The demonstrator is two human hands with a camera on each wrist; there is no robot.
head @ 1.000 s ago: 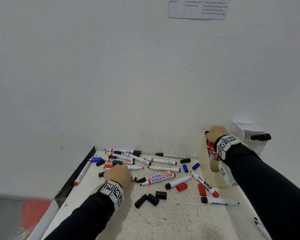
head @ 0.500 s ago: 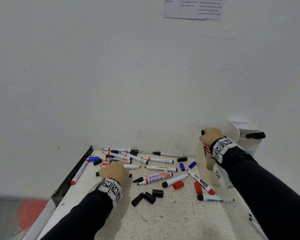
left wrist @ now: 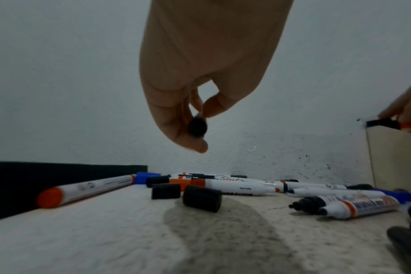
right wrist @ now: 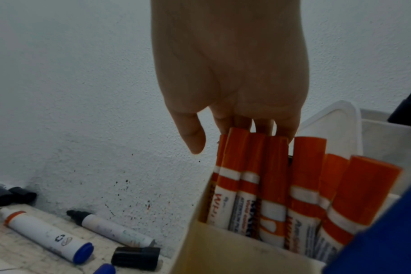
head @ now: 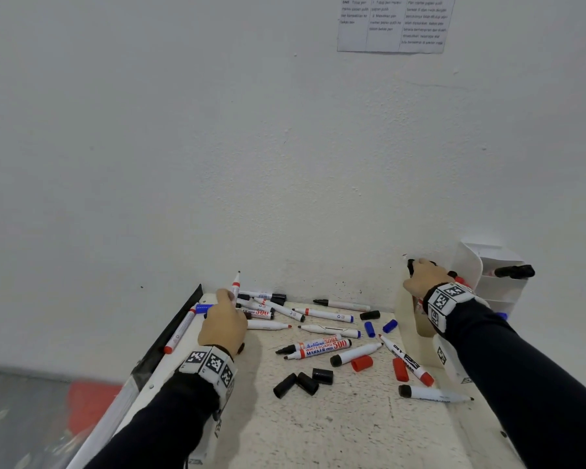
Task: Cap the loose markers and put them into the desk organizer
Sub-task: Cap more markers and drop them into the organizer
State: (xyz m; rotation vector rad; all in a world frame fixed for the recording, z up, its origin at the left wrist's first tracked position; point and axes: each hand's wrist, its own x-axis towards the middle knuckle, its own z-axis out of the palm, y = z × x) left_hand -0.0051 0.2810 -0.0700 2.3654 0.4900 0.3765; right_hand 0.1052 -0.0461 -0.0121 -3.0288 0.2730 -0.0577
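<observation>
Left hand (head: 222, 324) pinches an uncapped red-banded marker (head: 235, 286), tip up, above the loose markers at the table's (head: 318, 431) back-left. Right hand (head: 422, 280) rests straight fingers (right wrist: 263, 126) on capped red markers (right wrist: 270, 178) standing in the cream desk organizer (right wrist: 223, 248) at right; grip relaxed, pinching nothing. Black caps (head: 305, 382) lie mid-table.

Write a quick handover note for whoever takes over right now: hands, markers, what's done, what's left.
Left hand: pinches an uncapped red-banded marker, tip up, above the table.
Right hand: fingers on the red-capped markers standing in the desk organizer.
Done: several red markers capped and stowed.
Left: many uncapped markers and loose black, red and blue caps lie on the table.
</observation>
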